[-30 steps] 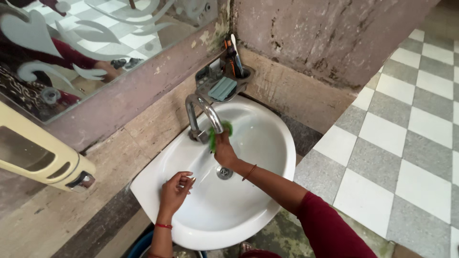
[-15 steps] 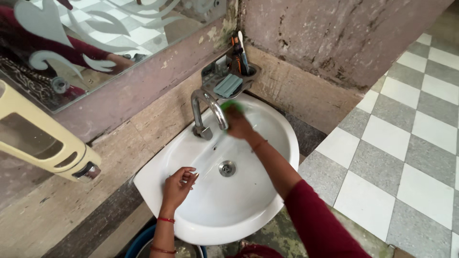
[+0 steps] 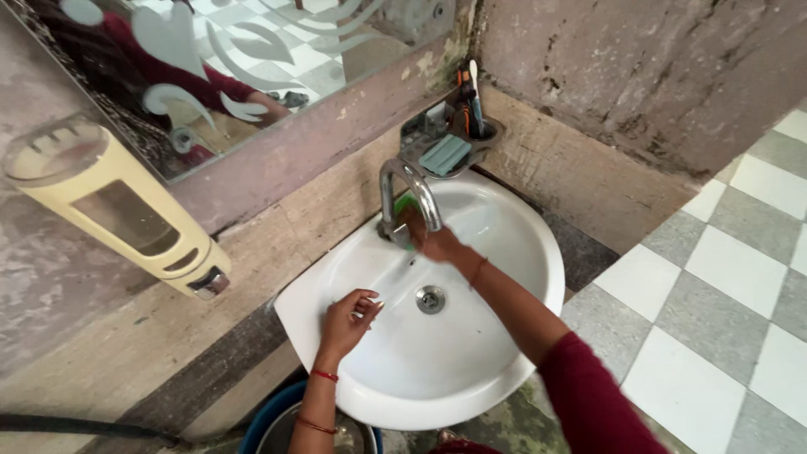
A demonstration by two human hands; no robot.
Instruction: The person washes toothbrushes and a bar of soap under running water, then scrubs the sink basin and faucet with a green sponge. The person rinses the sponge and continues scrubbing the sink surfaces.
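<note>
My right hand (image 3: 435,242) is closed on a green scrub pad (image 3: 405,204) and presses it against the base of the chrome tap (image 3: 410,192) at the back of the white washbasin (image 3: 504,336). Only a small part of the pad shows behind the tap's spout. My left hand (image 3: 346,321) rests on the basin's front left rim with its fingers loosely curled and nothing in it. The metal drain (image 3: 430,299) sits in the middle of the bowl, between the two hands.
A grey holder (image 3: 450,141) with a blue-grey soap bar and toothbrushes hangs behind the tap. A cream soap dispenser (image 3: 126,210) juts from the wall at left, under a patterned mirror (image 3: 210,76). A blue bucket (image 3: 269,416) stands below the basin. Checkered floor tiles (image 3: 740,277) lie right.
My right hand has moved the green pad from the spout's tip around the spout to the tap's base. The left hand has stayed on the rim. The view has shifted left.
</note>
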